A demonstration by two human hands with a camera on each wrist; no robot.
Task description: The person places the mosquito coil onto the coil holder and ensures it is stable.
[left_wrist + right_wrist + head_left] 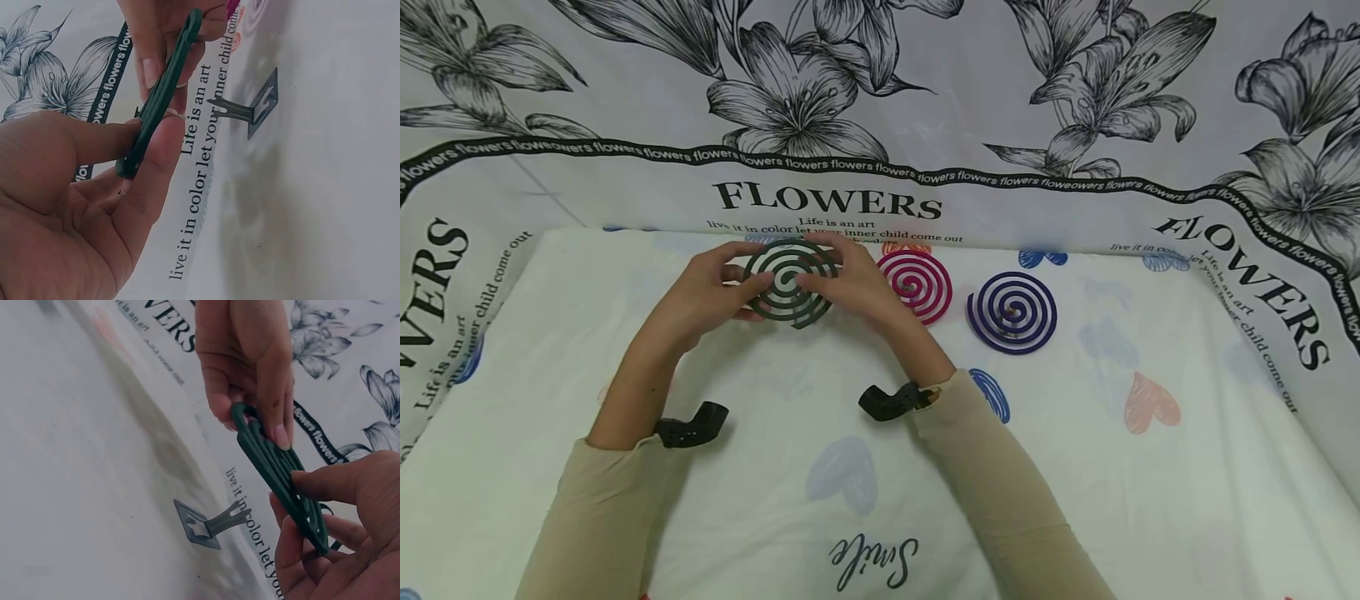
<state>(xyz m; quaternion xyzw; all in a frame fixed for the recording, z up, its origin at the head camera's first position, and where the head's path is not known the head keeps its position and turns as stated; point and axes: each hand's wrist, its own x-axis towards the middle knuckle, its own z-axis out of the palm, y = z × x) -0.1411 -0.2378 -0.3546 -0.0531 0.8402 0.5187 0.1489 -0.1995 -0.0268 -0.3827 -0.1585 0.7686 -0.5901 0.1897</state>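
Both hands hold a dark green mosquito coil (786,279) near the far edge of the white cloth. My left hand (700,292) pinches its left side, the thumb on the near face and fingers behind. On the other side my right hand (856,285) pinches the coil between thumb and fingers. Seen edge-on in the left wrist view, the green coil (153,112) is tilted and raised off the cloth. A small grey metal coil stand (236,111) with a forked upright is below it; the right wrist view also shows this stand (226,520).
To the right of the hands lies a pink spiral coil (946,292), partly behind the right forearm. Farther right is a purple spiral coil (1051,312). The white cloth (760,492) has printed hearts; a flower-printed sheet (970,100) spreads beyond it.
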